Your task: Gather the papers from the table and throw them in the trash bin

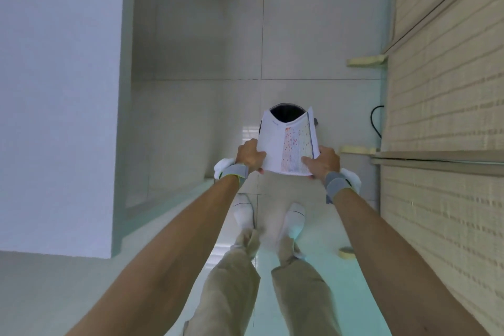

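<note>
Both of our hands are on the papers (287, 142): the left hand (249, 155) clamps the left edge and the right hand (323, 161) clamps the right edge, each grip pressed together on the stack with the thumb on top and the fingers curled underneath. The stack bows into a shallow trough between them, printed side up, with a coloured chart showing on the top sheet. It hangs in the air over the floor (196, 35), well off any tabletop, and its far edge overlaps the dark round mouth of the trash bin (286, 112), which stands on the tiles just ahead of our feet. We judge the gathering done and the last step in hand: the throw. The next move seems to call for carrying the stack a little further forward until it sits squarely over the opening, tipping the far edge down, and then loosening both grips together so the sheets slide in as one. The bin's mouth looks narrower than the stack, so keeping the papers curled should help them go in without fanning out across the floor.
</note>
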A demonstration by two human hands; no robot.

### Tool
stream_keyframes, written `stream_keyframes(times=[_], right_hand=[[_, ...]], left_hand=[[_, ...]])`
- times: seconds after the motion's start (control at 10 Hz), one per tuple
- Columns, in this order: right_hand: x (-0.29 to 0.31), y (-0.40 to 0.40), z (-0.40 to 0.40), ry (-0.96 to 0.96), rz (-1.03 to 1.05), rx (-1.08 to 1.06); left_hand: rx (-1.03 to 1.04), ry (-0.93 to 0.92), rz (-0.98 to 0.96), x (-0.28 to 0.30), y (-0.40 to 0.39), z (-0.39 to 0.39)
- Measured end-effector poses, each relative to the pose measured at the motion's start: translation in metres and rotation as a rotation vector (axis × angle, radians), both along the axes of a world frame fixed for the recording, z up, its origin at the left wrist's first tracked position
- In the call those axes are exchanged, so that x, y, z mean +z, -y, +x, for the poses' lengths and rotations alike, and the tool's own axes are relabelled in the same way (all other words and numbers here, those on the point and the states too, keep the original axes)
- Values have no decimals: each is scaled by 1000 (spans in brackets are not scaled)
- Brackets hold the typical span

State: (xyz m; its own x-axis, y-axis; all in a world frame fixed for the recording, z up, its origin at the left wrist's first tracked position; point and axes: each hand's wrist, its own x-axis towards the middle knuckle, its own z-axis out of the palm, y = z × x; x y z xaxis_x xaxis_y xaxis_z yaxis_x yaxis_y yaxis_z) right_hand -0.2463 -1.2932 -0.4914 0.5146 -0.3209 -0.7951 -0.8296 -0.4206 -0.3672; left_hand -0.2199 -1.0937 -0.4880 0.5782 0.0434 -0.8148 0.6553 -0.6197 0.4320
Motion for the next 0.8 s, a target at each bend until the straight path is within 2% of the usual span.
stream_keyframes(times=[0.1, 0.3, 0.7, 0.8], right_hand=[[-42, 1, 0, -64, 7, -14], [-70, 5, 5, -169, 13, -76], [-55, 7, 20, -197, 86, -221], [-35, 8, 23, -156, -89, 79]], left_hand=[[-50, -5, 27, -42, -3, 4], [-52, -13, 56, -66, -6, 9], [151, -51, -9, -48, 0, 22], [19, -23, 85, -32, -2, 25]])
